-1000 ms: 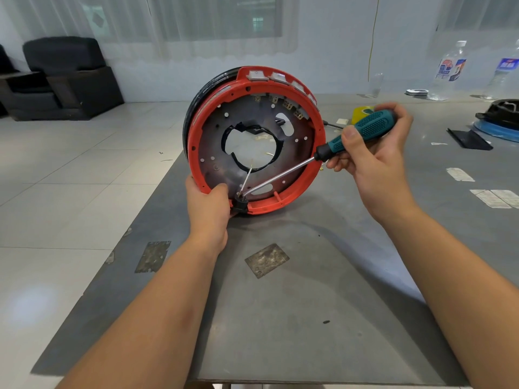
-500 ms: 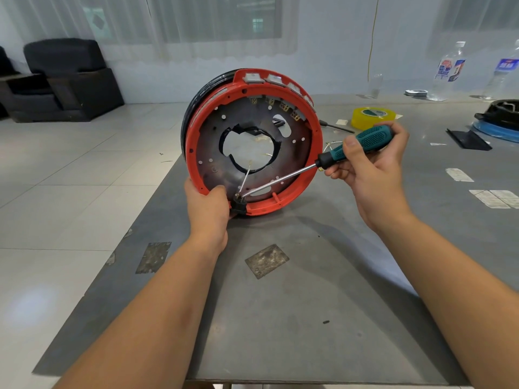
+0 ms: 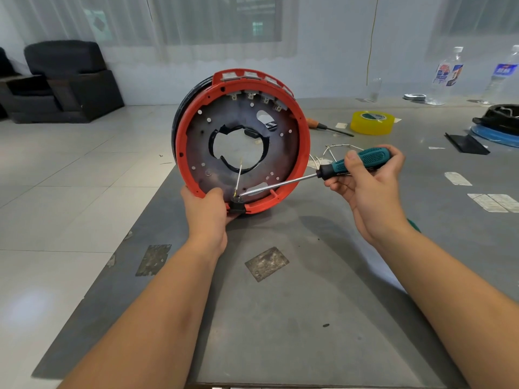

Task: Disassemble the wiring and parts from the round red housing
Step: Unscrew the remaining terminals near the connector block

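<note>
The red housing is being gripped upright by the left hand while the screwdriver, clasped in the right hand, is being lowered, its tip staying at the near-rim black fitting.

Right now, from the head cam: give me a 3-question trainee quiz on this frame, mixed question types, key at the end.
1. True or false: the red housing lies flat on the table.
2. Which hand holds the screwdriver? A) left hand B) right hand C) neither
3. Fill in: the screwdriver tip sits near the black fitting at the ____ edge of the housing.

Key:
1. False. It stands on its rim, steadied by the left hand.
2. B. The right hand grips the teal handle.
3. Bottom, beside a thin wire that sticks up there.
</note>
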A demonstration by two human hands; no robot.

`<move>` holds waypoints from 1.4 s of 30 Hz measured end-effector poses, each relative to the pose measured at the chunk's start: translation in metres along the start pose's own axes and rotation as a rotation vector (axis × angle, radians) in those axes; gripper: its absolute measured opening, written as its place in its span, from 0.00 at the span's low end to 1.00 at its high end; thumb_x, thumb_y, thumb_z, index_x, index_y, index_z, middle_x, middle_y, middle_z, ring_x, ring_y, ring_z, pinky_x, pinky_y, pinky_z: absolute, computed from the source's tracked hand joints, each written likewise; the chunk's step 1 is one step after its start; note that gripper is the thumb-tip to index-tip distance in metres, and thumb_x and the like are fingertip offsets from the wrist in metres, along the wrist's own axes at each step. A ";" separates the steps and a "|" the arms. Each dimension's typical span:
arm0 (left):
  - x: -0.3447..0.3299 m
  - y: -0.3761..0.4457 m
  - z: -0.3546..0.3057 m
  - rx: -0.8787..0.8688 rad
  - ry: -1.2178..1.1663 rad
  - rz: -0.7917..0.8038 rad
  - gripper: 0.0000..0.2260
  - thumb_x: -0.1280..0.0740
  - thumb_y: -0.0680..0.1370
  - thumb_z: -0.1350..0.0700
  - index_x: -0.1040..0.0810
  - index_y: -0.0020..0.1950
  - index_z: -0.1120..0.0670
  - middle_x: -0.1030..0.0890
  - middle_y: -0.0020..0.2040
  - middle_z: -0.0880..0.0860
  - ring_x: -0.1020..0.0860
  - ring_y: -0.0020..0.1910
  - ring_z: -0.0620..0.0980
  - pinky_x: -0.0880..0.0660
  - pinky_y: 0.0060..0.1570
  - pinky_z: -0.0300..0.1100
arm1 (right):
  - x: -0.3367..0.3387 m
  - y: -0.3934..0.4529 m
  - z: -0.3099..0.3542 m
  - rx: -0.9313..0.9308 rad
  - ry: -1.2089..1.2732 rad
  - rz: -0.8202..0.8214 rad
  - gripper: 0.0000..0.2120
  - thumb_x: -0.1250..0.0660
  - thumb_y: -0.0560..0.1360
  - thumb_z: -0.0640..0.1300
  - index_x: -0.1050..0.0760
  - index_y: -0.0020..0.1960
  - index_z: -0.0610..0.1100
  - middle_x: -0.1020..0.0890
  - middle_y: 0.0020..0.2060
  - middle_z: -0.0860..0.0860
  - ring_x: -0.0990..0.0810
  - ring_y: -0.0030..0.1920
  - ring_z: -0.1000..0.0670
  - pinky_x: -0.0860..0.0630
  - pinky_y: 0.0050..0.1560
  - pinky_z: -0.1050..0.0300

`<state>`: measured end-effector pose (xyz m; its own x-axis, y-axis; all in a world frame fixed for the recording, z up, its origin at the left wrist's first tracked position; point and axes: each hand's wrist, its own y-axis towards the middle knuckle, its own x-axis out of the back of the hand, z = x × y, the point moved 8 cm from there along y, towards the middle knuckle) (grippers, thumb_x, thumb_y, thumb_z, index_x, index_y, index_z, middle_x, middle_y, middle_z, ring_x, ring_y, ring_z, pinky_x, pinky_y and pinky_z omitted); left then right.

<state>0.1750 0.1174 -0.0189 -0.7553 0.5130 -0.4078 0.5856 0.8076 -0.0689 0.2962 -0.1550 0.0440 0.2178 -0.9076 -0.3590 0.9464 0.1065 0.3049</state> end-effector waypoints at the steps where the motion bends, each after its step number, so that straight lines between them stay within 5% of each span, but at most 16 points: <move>1: 0.000 0.000 0.000 0.002 0.002 0.001 0.25 0.42 0.75 0.69 0.28 0.68 0.50 0.18 0.62 0.57 0.17 0.59 0.62 0.16 0.47 0.66 | 0.000 0.000 -0.001 -0.010 0.003 -0.005 0.23 0.33 0.82 0.41 0.43 0.69 0.48 0.22 0.50 0.41 0.17 0.36 0.44 0.18 0.43 0.55; 15: 0.002 0.005 0.003 0.020 -0.039 0.011 0.25 0.41 0.74 0.70 0.29 0.70 0.55 0.19 0.64 0.62 0.16 0.59 0.63 0.16 0.48 0.67 | 0.026 0.005 0.004 -0.090 0.088 -0.102 0.14 0.33 0.82 0.41 0.38 0.59 0.50 0.23 0.47 0.43 0.21 0.30 0.48 0.22 0.36 0.57; 27: 0.004 0.010 0.005 0.066 -0.193 0.023 0.16 0.34 0.78 0.67 0.32 0.61 0.52 0.20 0.57 0.58 0.14 0.51 0.57 0.15 0.42 0.56 | 0.014 -0.004 -0.041 -0.359 -0.128 0.114 0.19 0.26 0.77 0.40 0.34 0.59 0.51 0.19 0.52 0.36 0.14 0.39 0.43 0.17 0.39 0.56; 32: 0.005 0.013 0.002 0.038 -0.193 0.039 0.18 0.33 0.78 0.67 0.32 0.64 0.52 0.21 0.59 0.56 0.13 0.48 0.53 0.14 0.44 0.57 | 0.016 -0.005 -0.037 -0.305 -0.607 0.273 0.32 0.18 0.54 0.62 0.25 0.52 0.51 0.18 0.52 0.45 0.12 0.44 0.47 0.15 0.48 0.51; 36: 0.006 0.012 0.003 0.030 -0.161 0.051 0.19 0.33 0.78 0.66 0.33 0.65 0.52 0.20 0.60 0.57 0.14 0.53 0.55 0.14 0.44 0.57 | 0.014 -0.003 -0.037 -0.168 -1.087 0.449 0.17 0.24 0.62 0.70 0.19 0.46 0.64 0.18 0.40 0.66 0.19 0.45 0.58 0.26 0.40 0.60; 42: 0.003 0.011 0.003 0.020 -0.107 0.075 0.17 0.34 0.78 0.66 0.33 0.60 0.48 0.20 0.57 0.53 0.15 0.54 0.54 0.14 0.46 0.57 | 0.011 -0.004 -0.041 -0.118 -1.210 0.558 0.13 0.29 0.70 0.68 0.18 0.49 0.62 0.18 0.49 0.62 0.22 0.50 0.58 0.25 0.46 0.59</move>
<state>0.1804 0.1270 -0.0238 -0.6740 0.5368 -0.5074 0.6459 0.7616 -0.0522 0.3048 -0.1490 0.0028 0.2909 -0.5114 0.8086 0.8285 0.5574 0.0545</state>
